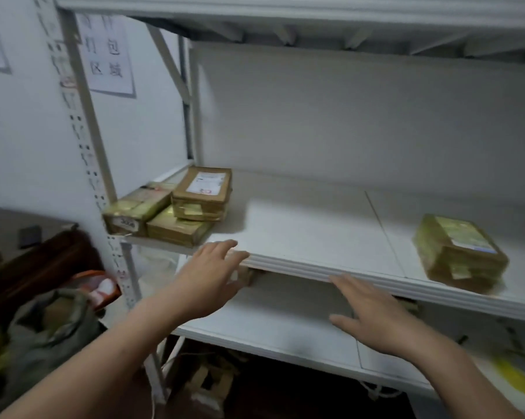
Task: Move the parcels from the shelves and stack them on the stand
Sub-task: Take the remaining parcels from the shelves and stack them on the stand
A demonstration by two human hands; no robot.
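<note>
Four parcels lie on the middle shelf (309, 219). Three huddle at its left end: a labelled parcel (202, 196) rests on top, partly over a front parcel (176, 228), with a long parcel (137, 211) touching them on the left. A lone parcel (459, 252) sits well apart, near the front edge on the right.

All look like small flat cardboard boxes bound in glossy yellowish tape, so probably light and stiff enough to keep their shape, though the tape may be slick under the fingers. A grip across the two long sides, thumb opposite fingers, seems safest. The labelled parcel should come off first, since it leans on its neighbours.

The left hand (212, 276) is spread and relaxed, holding nothing, its fingertips at the shelf's front edge just below and right of the cluster. The right hand (373, 313) is flat and empty too, hovering under that edge above the lower shelf (270, 322), with the lone parcel up and to its right. The stand is out of view
</note>
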